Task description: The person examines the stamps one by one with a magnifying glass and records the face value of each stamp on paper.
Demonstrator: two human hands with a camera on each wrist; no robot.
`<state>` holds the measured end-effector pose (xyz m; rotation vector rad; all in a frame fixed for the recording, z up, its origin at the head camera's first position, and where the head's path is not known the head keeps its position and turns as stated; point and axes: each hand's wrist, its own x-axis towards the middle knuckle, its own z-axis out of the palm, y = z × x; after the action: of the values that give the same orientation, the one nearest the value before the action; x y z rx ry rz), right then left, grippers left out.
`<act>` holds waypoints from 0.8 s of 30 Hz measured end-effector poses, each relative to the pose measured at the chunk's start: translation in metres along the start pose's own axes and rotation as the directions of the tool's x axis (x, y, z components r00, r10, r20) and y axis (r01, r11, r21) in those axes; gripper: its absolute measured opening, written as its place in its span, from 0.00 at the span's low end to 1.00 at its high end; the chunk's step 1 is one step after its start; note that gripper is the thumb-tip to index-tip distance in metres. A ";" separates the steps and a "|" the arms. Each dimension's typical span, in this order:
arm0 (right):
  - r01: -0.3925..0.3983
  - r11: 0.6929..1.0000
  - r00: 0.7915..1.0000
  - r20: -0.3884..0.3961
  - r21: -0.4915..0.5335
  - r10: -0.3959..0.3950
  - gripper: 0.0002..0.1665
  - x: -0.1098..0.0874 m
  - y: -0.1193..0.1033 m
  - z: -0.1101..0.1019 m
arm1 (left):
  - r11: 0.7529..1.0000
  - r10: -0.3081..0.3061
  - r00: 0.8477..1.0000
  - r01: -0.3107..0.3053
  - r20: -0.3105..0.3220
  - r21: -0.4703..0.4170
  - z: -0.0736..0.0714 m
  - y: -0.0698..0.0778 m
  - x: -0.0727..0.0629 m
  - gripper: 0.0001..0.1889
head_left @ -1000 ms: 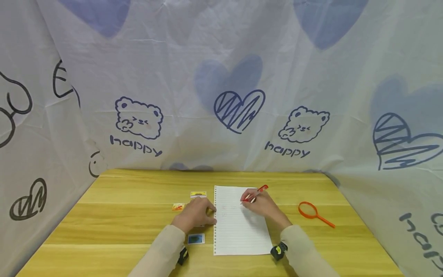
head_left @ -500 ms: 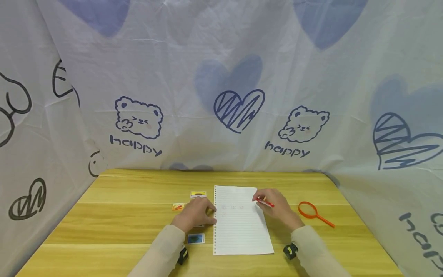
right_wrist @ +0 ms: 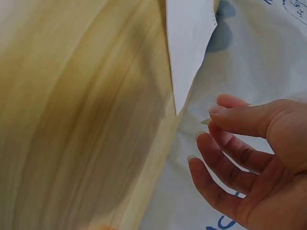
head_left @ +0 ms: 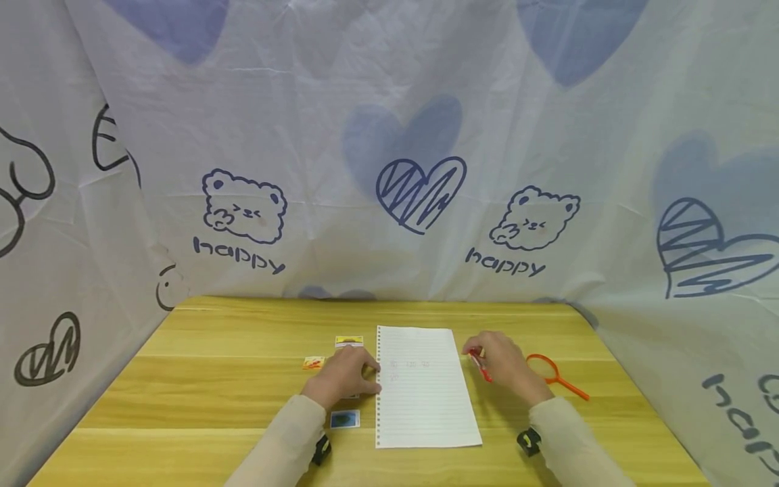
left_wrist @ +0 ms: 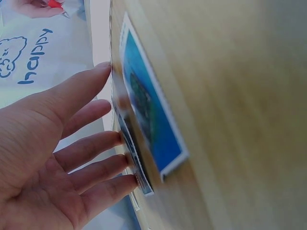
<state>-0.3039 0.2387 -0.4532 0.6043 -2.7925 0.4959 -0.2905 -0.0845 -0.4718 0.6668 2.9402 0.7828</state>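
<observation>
A lined sheet of paper (head_left: 426, 406) with punched holes along its left edge lies mid-table, with a few faint marks near its top. At that holed edge my left hand (head_left: 342, 375) rests, thumb and fingers spread and relaxed. Just off the sheet's right side, my right hand (head_left: 499, 358) pinches a red pen (head_left: 482, 367); in the right wrist view only a small pale tip shows beyond the thumb. Under the left hand's fingertips, a dark stamp-like card (left_wrist: 136, 155) shows in the left wrist view. Nearer the camera lies a blue one (head_left: 345, 419).
An orange magnifying glass (head_left: 572, 389) lies to the right of my right hand. Beyond and left of my left hand are a yellow card (head_left: 349, 340) and a red-and-yellow card (head_left: 313, 363). A patterned white cloth (head_left: 341, 223) hangs behind the wooden table (head_left: 213, 399).
My right hand has lifted the pen off the written lines and moved right past the paper's edge, the pen swinging to point its back end toward me. My left hand stays put.
</observation>
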 end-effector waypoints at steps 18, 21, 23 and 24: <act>-0.018 0.994 0.997 0.073 -0.111 0.026 0.20 -0.009 0.026 -0.004 | 1.000 -0.009 1.000 0.009 0.001 0.002 -0.001 -0.002 0.001 0.20; -0.009 0.991 0.997 0.079 -0.134 0.020 0.22 -0.010 0.030 -0.002 | 1.000 -0.007 1.000 0.007 0.005 -0.001 0.000 -0.003 0.001 0.20; -0.012 0.991 0.996 0.087 -0.137 0.024 0.22 -0.011 0.032 -0.001 | 1.000 -0.007 1.000 0.007 0.009 -0.001 0.000 -0.003 0.001 0.20; -0.014 0.990 0.996 0.090 -0.137 0.026 0.23 -0.011 0.032 -0.001 | 1.000 -0.008 1.000 0.008 0.010 -0.003 0.000 -0.003 0.001 0.20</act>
<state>-0.3078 0.2705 -0.4648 0.5834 -2.8918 0.2839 -0.2922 -0.0864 -0.4727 0.6558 2.9304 0.7801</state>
